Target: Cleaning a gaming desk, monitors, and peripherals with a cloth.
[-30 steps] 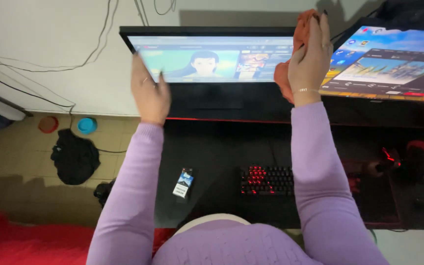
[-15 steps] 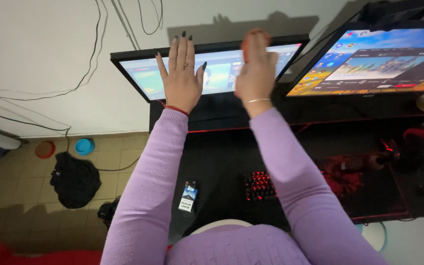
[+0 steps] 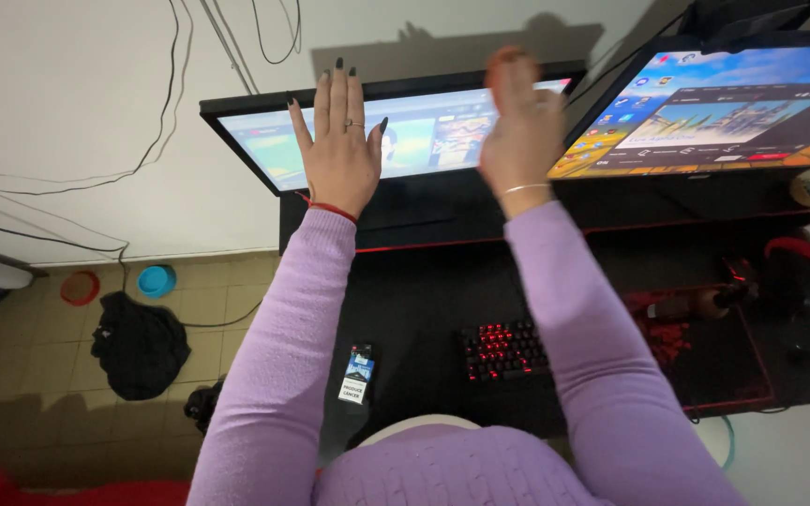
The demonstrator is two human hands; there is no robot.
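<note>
My left hand lies flat against the left monitor, fingers spread and reaching up to its top edge. My right hand is blurred and presses against the right part of the same screen. An orange cloth shows only as a small patch above its fingers, the rest hidden behind the hand. Both arms wear lilac knitted sleeves. The lit screen shows between the two hands.
A second lit monitor stands angled at the right. On the black desk lie a red-lit keyboard, a small box and red-and-black gear. On the tiled floor: a black bundle, a blue bowl, an orange bowl.
My left hand rose from the screen's lower left to its top edge and stayed. My right hand swept left from the screen's right edge, then back rightward a little.
</note>
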